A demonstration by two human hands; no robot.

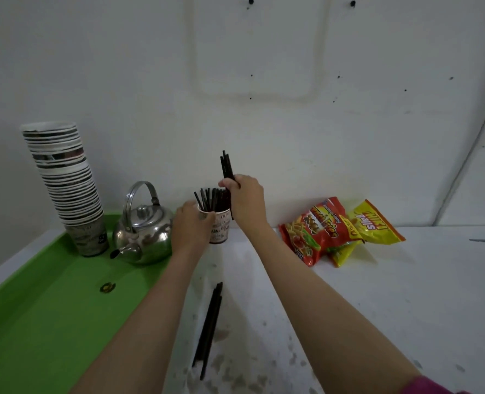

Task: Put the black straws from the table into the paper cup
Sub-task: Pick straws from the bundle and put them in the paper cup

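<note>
A printed paper cup (220, 227) stands near the wall on the white table (391, 294), with several black straws (211, 199) upright inside it. My left hand (191, 227) grips the cup's left side. My right hand (247, 199) holds a small bunch of black straws (226, 164) upright, just right of and above the cup's rim; their lower ends reach down beside the cup. A few more black straws (209, 328) lie together on the table in front, between my forearms.
A green tray (42, 308) at the left carries a tall stack of paper cups (65, 180) and a steel kettle (143, 231). Two snack bags, red (315, 228) and yellow (373, 223), lie at the right by the wall.
</note>
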